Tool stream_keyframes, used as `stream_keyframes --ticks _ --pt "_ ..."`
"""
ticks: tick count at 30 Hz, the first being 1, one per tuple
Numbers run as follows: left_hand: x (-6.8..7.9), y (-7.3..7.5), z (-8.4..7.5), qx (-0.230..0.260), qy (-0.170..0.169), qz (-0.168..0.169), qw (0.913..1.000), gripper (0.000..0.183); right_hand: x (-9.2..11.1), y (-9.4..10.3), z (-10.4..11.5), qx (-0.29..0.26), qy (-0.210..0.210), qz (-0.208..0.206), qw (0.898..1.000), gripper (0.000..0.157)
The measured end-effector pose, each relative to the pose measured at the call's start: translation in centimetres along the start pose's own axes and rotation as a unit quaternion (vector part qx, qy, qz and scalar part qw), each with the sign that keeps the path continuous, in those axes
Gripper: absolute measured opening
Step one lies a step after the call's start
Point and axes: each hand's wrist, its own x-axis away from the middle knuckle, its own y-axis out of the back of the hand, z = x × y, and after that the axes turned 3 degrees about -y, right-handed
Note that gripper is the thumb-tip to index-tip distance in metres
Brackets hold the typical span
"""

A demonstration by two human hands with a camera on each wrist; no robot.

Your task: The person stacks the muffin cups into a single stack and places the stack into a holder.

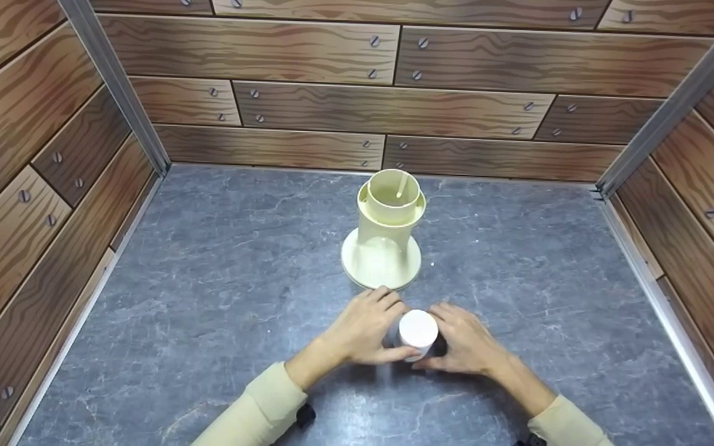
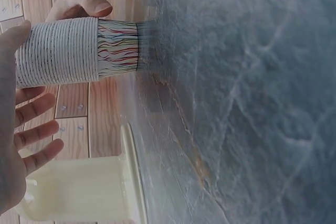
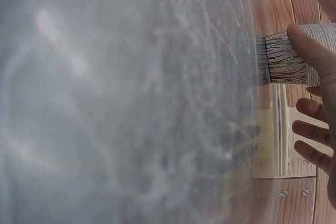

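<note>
A stack of nested paper cups (image 1: pixel 418 328) stands on the table, its round white top showing in the head view. Thin coloured lines pattern the lowest cup, and close-packed white rims rise above it in the left wrist view. From the left, my left hand (image 1: pixel 366 328) holds the stack between thumb and index finger, its other fingers spread past it. My right hand (image 1: pixel 465 339) holds it from the other side, with its thumb (image 3: pixel 307 45) across the cups and three fingers reaching beyond.
A pale yellow cylindrical stand (image 1: pixel 385 238) on a round flared base is just beyond the hands, an open tube at its top. Wood-patterned panels (image 1: pixel 307 105) wall the grey marbled table (image 1: pixel 220 279) at the back and both sides.
</note>
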Motion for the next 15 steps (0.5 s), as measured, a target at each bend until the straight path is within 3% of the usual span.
stream_keyframes --ticks 15 --pt "0.12 0.49 0.29 0.004 -0.006 -0.037 0.9993 0.06 -0.25 -0.26 0.11 -0.014 0.03 -0.035 0.999 0.077"
